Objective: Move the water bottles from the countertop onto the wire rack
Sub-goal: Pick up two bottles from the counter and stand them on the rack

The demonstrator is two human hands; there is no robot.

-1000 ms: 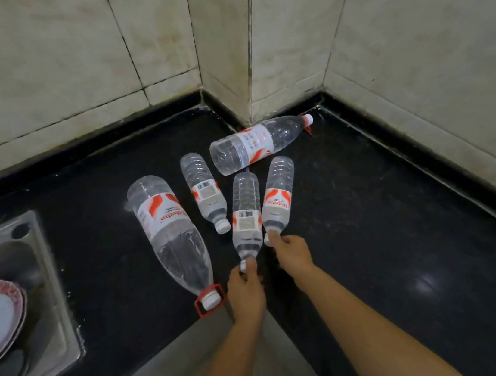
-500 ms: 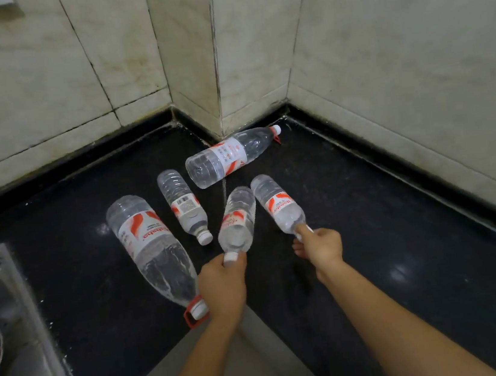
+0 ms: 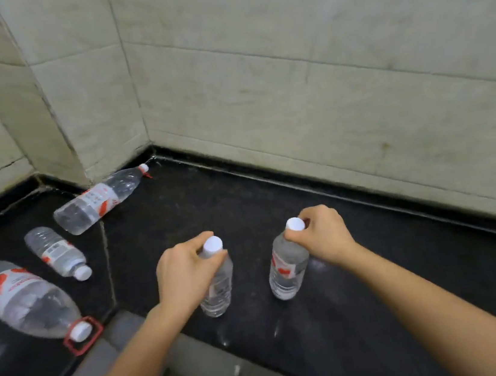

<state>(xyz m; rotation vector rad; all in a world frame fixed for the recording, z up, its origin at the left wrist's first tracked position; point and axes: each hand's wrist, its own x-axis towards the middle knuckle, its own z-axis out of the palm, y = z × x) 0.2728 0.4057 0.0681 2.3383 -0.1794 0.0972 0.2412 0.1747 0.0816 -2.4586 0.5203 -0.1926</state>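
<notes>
The left hand grips the left bottle by its neck; thumb and fingers are curled round the neck just beneath the white cap, which stands clear above them; the clear body hangs upright below the palm, its label facing the wrist. The right hand holds the right bottle the same way; its fingers are clamped on the neck, the cap shows at the left edge of the knuckles, and the body drops straight down with a red-and-white label on its side. The two bottles stand near each other but apart, over the black countertop; whether their bases touch the surface I cannot tell, though faint reflections show on the stone below them.

Three more bottles lie on their sides to the left, well apart from both hands; the large bottle lies nearest the counter's front edge, its cap ringed by a red carry loop; the small bottle lies just beyond it, cap pointing toward the front; the corner bottle lies along the foot of the tiled wall, its cap pointing into the corner.
</notes>
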